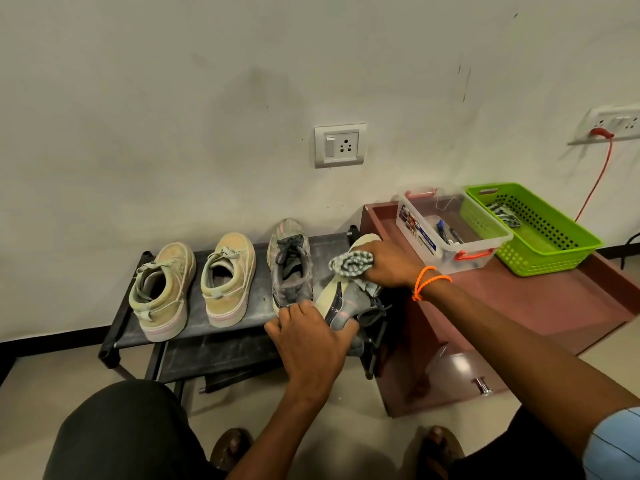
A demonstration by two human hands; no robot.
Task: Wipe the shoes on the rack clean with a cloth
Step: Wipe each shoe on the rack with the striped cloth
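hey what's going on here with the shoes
A person is cleaning shoes at a rack. The left hand grips a grey shoe tipped on its side, while the right hand presses a striped cloth against it. Its mate and two beige shoes sit upright on the top shelf.

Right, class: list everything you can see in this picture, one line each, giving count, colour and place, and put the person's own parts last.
Beige canvas sneakers: two, on the black shoe rack, left.
Grey laced sneaker: one, on the rack, toe to the wall.
Grey sneaker with pale sole: one, tilted on its side, at the rack's right end.
Striped cloth: one, grey-white, on that sole.
Maroon low cabinet: one, right.
Clear plastic box: one, on the cabinet.
Green plastic basket: one, beside the box.
White wall sockets: two.
Red cable: one.
Left hand: grips the tilted sneaker.
Right hand: orange wristband, holds the cloth.
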